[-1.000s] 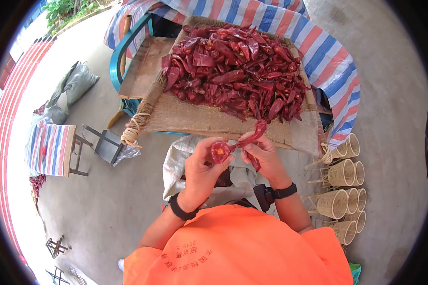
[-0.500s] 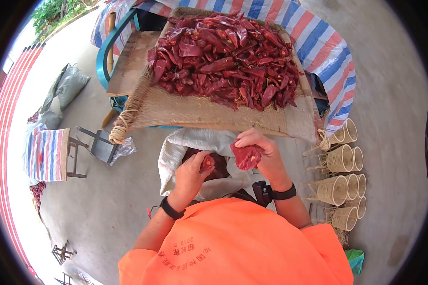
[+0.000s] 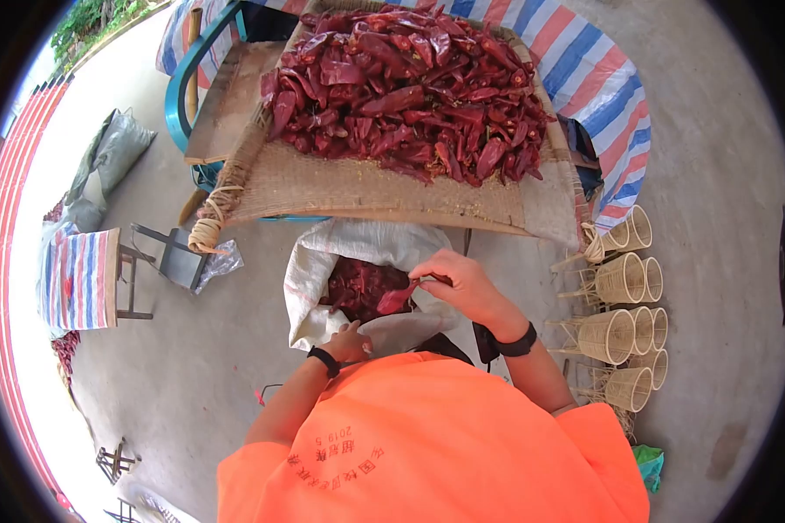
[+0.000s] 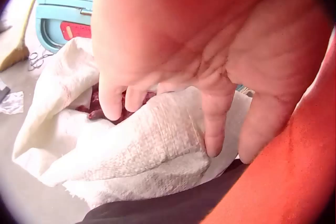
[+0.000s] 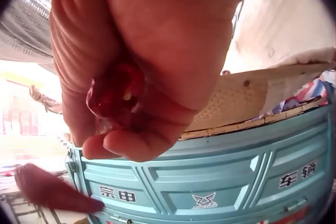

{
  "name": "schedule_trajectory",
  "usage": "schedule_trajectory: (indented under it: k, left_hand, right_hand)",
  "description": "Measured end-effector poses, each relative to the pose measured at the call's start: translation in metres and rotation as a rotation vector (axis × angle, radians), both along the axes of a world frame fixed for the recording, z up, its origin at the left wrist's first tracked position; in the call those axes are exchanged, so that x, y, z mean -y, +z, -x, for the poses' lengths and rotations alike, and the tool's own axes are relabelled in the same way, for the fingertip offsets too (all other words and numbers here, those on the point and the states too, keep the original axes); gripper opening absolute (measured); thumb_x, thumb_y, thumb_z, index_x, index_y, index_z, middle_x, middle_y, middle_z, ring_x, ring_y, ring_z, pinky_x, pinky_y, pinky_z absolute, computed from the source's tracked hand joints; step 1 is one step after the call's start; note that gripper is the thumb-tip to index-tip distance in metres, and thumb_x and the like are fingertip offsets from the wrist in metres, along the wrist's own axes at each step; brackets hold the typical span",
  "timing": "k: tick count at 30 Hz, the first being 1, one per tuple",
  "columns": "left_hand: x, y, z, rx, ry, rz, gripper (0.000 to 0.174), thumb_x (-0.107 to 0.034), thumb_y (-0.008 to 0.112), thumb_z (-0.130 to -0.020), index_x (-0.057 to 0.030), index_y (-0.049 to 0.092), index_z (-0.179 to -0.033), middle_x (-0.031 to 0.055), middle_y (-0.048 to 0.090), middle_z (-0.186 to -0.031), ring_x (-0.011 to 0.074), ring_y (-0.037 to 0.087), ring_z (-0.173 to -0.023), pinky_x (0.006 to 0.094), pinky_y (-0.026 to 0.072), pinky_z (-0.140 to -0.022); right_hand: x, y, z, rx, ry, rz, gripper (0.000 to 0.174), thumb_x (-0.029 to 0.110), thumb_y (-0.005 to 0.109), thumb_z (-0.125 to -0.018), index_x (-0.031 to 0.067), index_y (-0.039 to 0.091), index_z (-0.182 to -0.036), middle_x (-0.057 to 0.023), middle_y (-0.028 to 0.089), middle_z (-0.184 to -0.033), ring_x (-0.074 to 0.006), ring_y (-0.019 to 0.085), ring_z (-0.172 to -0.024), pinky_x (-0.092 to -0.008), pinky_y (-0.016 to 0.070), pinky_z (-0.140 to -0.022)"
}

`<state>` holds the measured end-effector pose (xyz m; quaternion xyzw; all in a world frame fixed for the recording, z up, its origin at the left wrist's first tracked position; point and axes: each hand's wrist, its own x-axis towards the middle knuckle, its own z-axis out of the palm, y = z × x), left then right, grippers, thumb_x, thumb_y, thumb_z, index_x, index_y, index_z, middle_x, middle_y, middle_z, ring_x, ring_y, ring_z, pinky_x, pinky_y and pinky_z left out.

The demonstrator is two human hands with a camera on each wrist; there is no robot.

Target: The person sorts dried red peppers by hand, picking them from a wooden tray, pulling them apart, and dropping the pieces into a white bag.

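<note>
**STEP: DEPOSIT, IN PROGRESS**

**Step (judged).** The R hand (image 3: 462,283) hangs over the mouth of the sack (image 3: 310,277) w/ a chili (image 3: 397,299) pinched btwn thumb and fingertips. The pod points down and left, toward the red contents inside the sack. It is not yet released.

**Next move calls for (judged).** The fingers need to part while the pod is above the opening, not above the folded rim. The sack mouth must be spread wide, or the pod may land on the floor.

**R hand pose.** Palm down, wrist bent, fingers curled in. In the R wrist view the fingers (image 5: 126,145) close round red chili flesh (image 5: 113,98) w/ pale seeds, and no gap shows. A second red piece (image 5: 47,190) sits low left in that view, apart from the hand. Cannot tell if it is loose.

**L hand pose.** The L hand (image 3: 349,342) sits at the sack's near rim, close to the body. In the L wrist view its fingers (image 4: 212,124) are relaxed and slightly bent, w/ tips resting on the white weave. It holds nothing.

**Surroundings.** A tray (image 3: 340,196) w/ a heap (image 3: 401,87) of dried chilis stands beyond the sack. Baskets (image 3: 624,279) stand on the floor to the right.
</note>
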<state>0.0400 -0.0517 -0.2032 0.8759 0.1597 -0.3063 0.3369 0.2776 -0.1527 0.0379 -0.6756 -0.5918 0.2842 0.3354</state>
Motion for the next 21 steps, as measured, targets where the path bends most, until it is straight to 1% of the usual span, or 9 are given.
schedule_trajectory:
  k: [3, 6, 9, 12, 15, 16, 19, 20, 21]
  left_hand:
    - [0.016, -0.022, 0.008, 0.072, 0.005, -0.022, 0.034, -0.038, 0.064, -0.082, -0.0123, 0.067, -0.104, 0.0138, 0.048, -0.137, 0.0343, 0.057, -0.117, 0.0563, 0.0381, -0.100]
    - [0.018, -0.030, 0.001, 0.052, 0.010, 0.076, 0.030, -0.036, 0.056, -0.089, -0.0104, 0.067, -0.100, 0.0139, 0.052, -0.132, 0.0332, 0.060, -0.112, 0.0518, 0.0427, -0.097]
    - [0.016, -0.013, -0.007, 0.197, -0.022, 0.352, 0.026, -0.029, 0.055, -0.091, -0.0082, 0.067, -0.100, 0.0143, 0.060, -0.117, 0.0326, 0.061, -0.106, 0.0450, 0.0479, -0.088]
    - [0.015, 0.057, -0.012, 0.249, 0.134, 0.588, 0.023, -0.024, 0.055, -0.091, -0.0070, 0.068, -0.101, 0.0137, 0.063, -0.101, 0.0340, 0.061, -0.098, 0.0433, 0.0489, -0.080]
    - [0.008, 0.077, -0.006, 0.515, 0.044, 0.394, 0.021, -0.023, 0.057, -0.091, -0.0084, 0.069, -0.101, 0.0134, 0.063, -0.098, 0.0345, 0.060, -0.094, 0.0453, 0.0480, -0.078]
    - [0.007, 0.085, -0.001, 0.598, 0.059, 0.355, 0.023, -0.025, 0.056, -0.092, -0.0103, 0.069, -0.104, 0.0130, 0.063, -0.098, 0.0346, 0.060, -0.092, 0.0445, 0.0484, -0.078]
    - [0.005, 0.084, 0.008, 0.606, 0.066, 0.312, 0.023, -0.026, 0.057, -0.092, -0.0117, 0.069, -0.105, 0.0126, 0.062, -0.096, 0.0340, 0.060, -0.093, 0.0437, 0.0488, -0.080]
    - [0.006, 0.083, 0.008, 0.576, 0.053, 0.337, 0.023, -0.025, 0.056, -0.093, -0.0119, 0.069, -0.107, 0.0123, 0.064, -0.101, 0.0334, 0.061, -0.096, 0.0420, 0.0495, -0.082]
    - [0.008, 0.082, 0.011, 0.495, 0.110, 0.423, 0.023, -0.026, 0.056, -0.093, -0.0117, 0.068, -0.107, 0.0123, 0.064, -0.103, 0.0332, 0.062, -0.097, 0.0413, 0.0495, -0.083]
  right_hand:
    - [0.006, -0.020, 0.001, 0.048, -0.051, 0.067, 0.023, -0.001, 0.058, -0.089, 0.0052, 0.066, -0.110, -0.0045, 0.060, -0.096, -0.0123, 0.060, -0.085, -0.0258, 0.0478, -0.074]
    - [0.008, -0.017, 0.002, -0.347, -0.160, 0.213, 0.023, 0.001, 0.056, -0.092, 0.0038, 0.065, -0.113, -0.0038, 0.062, -0.099, -0.0127, 0.061, -0.087, -0.0269, 0.0487, -0.079]
    - [0.008, -0.016, 0.006, -0.485, -0.208, 0.020, 0.023, 0.002, 0.053, -0.093, 0.0024, 0.063, -0.114, -0.0052, 0.064, -0.105, -0.0136, 0.062, -0.092, -0.0272, 0.0488, -0.084]
    - [0.005, 0.004, 0.008, -0.347, -0.087, -0.038, 0.025, 0.000, 0.053, -0.092, 0.0020, 0.063, -0.115, -0.0072, 0.064, -0.112, -0.0144, 0.062, -0.099, -0.0274, 0.0483, -0.089]
    - [0.002, -0.004, 0.015, -0.426, -0.007, -0.021, 0.026, 0.000, 0.055, -0.090, 0.0034, 0.063, -0.114, -0.0073, 0.064, -0.112, -0.0153, 0.062, -0.101, -0.0276, 0.0485, -0.088]
    - [0.001, -0.002, 0.019, -0.374, 0.013, 0.043, 0.026, 0.001, 0.059, -0.089, 0.0056, 0.064, -0.114, -0.0064, 0.064, -0.113, -0.0159, 0.061, -0.103, -0.0280, 0.0490, -0.088]
    - [-0.008, 0.014, 0.012, 0.036, -0.058, -0.295, 0.028, 0.003, 0.061, -0.086, 0.0073, 0.064, -0.114, -0.0068, 0.063, -0.114, -0.0172, 0.061, -0.103, -0.0291, 0.0502, -0.085]
    - [-0.011, 0.027, 0.002, -0.107, -0.223, -0.251, 0.028, 0.005, 0.063, -0.084, 0.0081, 0.064, -0.111, -0.0082, 0.062, -0.115, -0.0213, 0.062, -0.098, -0.0322, 0.0497, -0.085]
    - [-0.016, 0.043, -0.011, -0.062, -0.350, -0.270, 0.029, 0.005, 0.064, -0.083, 0.0086, 0.064, -0.112, -0.0092, 0.062, -0.116, -0.0235, 0.061, -0.100, -0.0344, 0.0490, -0.087]
